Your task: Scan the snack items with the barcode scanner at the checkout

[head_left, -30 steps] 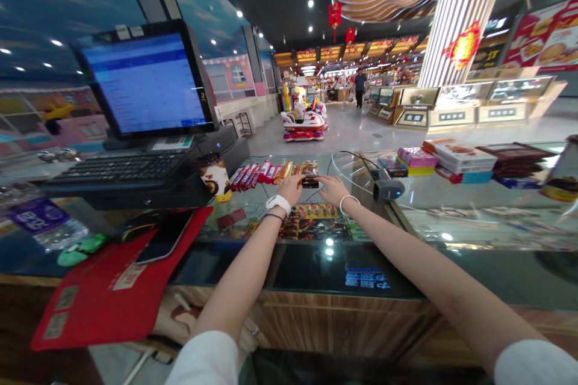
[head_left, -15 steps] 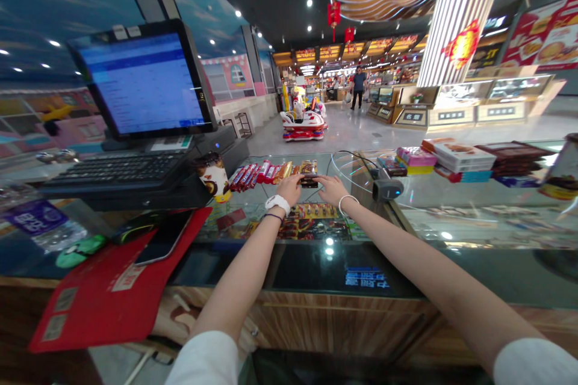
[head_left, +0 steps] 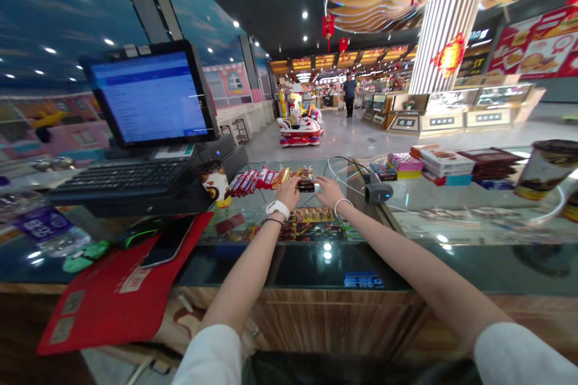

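Note:
A small stack of dark brown and gold wrapped snack bars (head_left: 306, 186) lies on the glass counter, at the end of a row of wrapped bars. My left hand (head_left: 289, 194), with a white watch on its wrist, has its fingertips against the left end of the dark bars, fingers stretched out. Just off their right end is my right hand (head_left: 329, 194), its fingers apart and a white band on its wrist. To the left in the row lie gold packs (head_left: 282, 177), red bars (head_left: 267, 178) and red-blue bars (head_left: 245, 183).
A monitor (head_left: 151, 93), keyboard (head_left: 121, 175) and paper cup (head_left: 215, 183) stand left. A phone (head_left: 169, 240) rests on a red mat (head_left: 112, 301). Right are a black scanner (head_left: 378, 192), stacked boxes (head_left: 445, 162) and a large cup (head_left: 548, 168). A person (head_left: 349, 95) stands far off.
My hands have drawn slightly apart at the dark bars; the right fingertips have come away from the end. The view has shifted a little.

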Action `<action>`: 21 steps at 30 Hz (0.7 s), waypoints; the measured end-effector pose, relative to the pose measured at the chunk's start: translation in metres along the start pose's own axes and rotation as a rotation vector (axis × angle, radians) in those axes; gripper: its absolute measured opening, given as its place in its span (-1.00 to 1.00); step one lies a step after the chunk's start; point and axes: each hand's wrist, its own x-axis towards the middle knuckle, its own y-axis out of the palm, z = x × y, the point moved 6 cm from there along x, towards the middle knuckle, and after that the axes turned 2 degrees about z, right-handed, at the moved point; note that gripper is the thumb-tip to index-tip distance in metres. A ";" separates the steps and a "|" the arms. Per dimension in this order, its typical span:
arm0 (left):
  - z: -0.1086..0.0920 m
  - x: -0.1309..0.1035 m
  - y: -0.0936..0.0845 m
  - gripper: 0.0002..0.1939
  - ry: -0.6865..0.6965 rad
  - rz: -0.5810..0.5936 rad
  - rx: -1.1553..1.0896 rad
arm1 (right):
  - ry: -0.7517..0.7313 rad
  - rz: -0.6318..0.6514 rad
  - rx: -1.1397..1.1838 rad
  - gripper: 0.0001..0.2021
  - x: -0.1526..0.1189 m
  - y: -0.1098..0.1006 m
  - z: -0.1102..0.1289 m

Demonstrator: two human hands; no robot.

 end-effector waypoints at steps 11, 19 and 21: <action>-0.075 -0.003 -0.011 -0.43 0.150 -0.045 0.026 | -0.149 -0.147 -0.110 -0.51 -0.037 -0.081 -0.022; -0.169 -0.003 0.017 -0.51 0.330 0.046 0.101 | -0.083 -0.235 -0.260 -0.52 -0.072 -0.141 -0.086; -0.189 0.001 0.024 -0.53 0.368 0.044 0.104 | -0.062 -0.235 -0.293 -0.52 -0.077 -0.149 -0.105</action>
